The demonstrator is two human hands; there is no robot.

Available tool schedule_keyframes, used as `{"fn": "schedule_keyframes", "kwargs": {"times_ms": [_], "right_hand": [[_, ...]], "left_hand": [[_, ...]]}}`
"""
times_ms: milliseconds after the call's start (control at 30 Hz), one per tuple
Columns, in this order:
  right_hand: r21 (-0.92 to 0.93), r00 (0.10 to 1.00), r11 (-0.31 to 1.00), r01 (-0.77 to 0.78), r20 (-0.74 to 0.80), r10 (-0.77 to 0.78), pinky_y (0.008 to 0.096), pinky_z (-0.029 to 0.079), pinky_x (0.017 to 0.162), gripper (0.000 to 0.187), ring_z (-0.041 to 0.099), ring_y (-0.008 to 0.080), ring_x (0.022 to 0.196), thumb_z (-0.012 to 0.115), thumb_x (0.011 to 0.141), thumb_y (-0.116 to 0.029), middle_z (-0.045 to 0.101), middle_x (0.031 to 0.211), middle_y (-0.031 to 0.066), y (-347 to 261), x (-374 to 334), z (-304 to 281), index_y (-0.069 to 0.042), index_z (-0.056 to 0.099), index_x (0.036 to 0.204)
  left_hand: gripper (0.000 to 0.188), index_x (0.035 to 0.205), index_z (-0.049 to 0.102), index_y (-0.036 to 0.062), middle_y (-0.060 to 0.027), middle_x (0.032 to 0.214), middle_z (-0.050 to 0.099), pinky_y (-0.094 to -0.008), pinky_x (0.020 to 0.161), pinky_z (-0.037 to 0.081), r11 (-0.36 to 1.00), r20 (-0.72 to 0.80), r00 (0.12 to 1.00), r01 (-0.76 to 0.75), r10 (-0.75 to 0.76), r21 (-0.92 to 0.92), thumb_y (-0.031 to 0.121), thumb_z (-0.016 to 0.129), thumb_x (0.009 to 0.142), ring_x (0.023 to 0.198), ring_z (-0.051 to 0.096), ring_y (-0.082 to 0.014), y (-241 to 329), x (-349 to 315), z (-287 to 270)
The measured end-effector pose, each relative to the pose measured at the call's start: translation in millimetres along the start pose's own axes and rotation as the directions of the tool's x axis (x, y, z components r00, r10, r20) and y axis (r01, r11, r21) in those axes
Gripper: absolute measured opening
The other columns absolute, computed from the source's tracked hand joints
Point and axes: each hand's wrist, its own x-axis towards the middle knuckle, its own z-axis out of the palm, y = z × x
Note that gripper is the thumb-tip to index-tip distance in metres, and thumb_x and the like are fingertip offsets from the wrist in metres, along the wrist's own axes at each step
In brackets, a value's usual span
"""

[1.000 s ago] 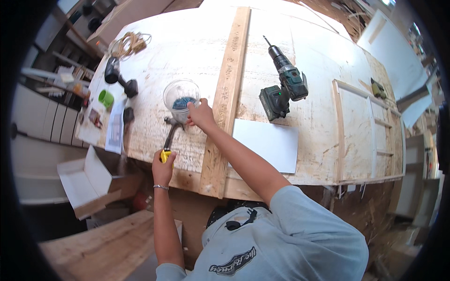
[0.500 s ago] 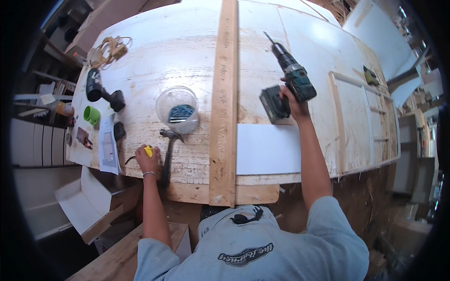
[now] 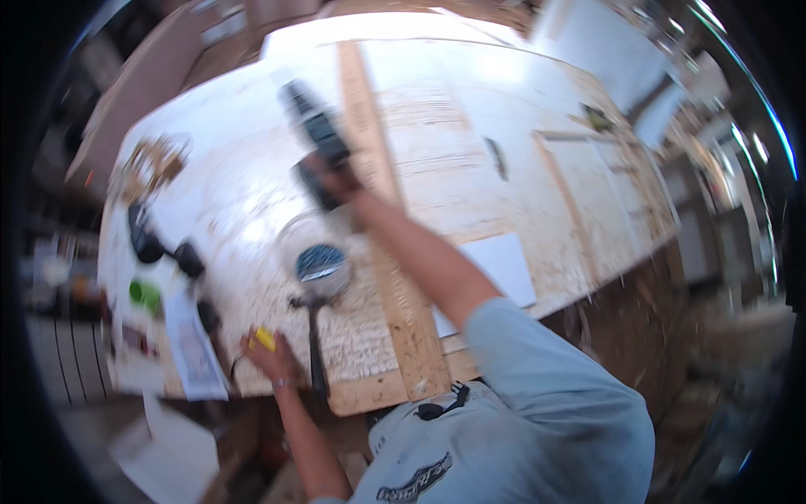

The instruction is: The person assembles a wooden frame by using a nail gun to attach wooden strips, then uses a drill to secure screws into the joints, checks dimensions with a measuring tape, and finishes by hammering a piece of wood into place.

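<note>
My right hand (image 3: 337,180) grips a dark green cordless drill (image 3: 319,130), blurred by motion, in the air over the table's middle. Its chuck points to the far left. At the near left, the fingers of my left hand (image 3: 275,359) are closed round a small yellow tape measure (image 3: 264,338) with a black strap, low at the table. Just right of that hand lies a hammer (image 3: 315,349), its head against a clear plastic tub (image 3: 290,239). Blue-grey screws or nails (image 3: 321,259) fill the tub's bottom.
A long wooden board (image 3: 395,286) crosses the white worktable (image 3: 227,168). Leftward are another cordless drill (image 3: 155,244), a green cup (image 3: 144,296), papers (image 3: 191,349) and a coiled yellow cord (image 3: 153,168). Rightward lie a white panel (image 3: 504,269), a slim dark object (image 3: 496,158) and a wooden frame (image 3: 571,210).
My right hand has carried the drill left across the long board. A slim dark object now shows on the table's right part. The view has turned; my left hand stays at the tape measure.
</note>
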Motion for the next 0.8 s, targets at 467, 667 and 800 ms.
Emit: {"fn": "schedule_keyframes", "kwargs": {"times_ms": [467,667,800], "right_hand": [[-0.486,0.898,0.862,-0.143,0.303,0.32,0.0424,0.051,0.102,0.055,0.065,0.0342,0.117,0.074,0.087,-0.043,0.068,0.124,0.0177,-31.3,20.0,1.6,-0.013,0.063,0.131],[-0.289,0.874,0.829,-0.479,-0.245,0.42,0.0421,0.051,0.098,0.061,0.06,0.0323,0.12,0.083,0.082,-0.029,0.059,0.133,0.0201,-59.1,-101.9,-170.8,-0.009,0.06,0.134],[-0.545,0.505,-0.075,-0.835,-0.813,0.291,0.0495,0.033,0.118,0.07,0.042,0.0424,0.141,0.065,0.093,-0.044,0.055,0.139,0.0307,-74.6,-281.8,-309.0,0.004,0.051,0.142]], "left_hand": [[0.075,0.152,0.041,0.0152,-0.0225,0.15,0.044,-0.0623,0.109,0.036,0.875,0.065,0.985,0.109,-0.157,0.471,0.063,0.054,0.096,0.137,0.046,-0.0414,8.3,87.3,7.3],[0.071,0.15,0.043,0.0035,-0.0265,0.146,0.048,-0.0558,0.113,0.035,0.896,0.019,0.984,-0.167,0.175,0.411,0.047,0.062,0.097,0.135,0.047,-0.0417,20.5,70.5,-21.3],[0.052,0.138,0.052,-0.0034,-0.0224,0.134,0.057,-0.0464,0.113,0.037,0.927,-0.063,0.945,-0.326,0.32,-0.187,0.017,0.07,0.094,0.13,0.051,-0.0377,80.8,-18.7,-45.5]]}}
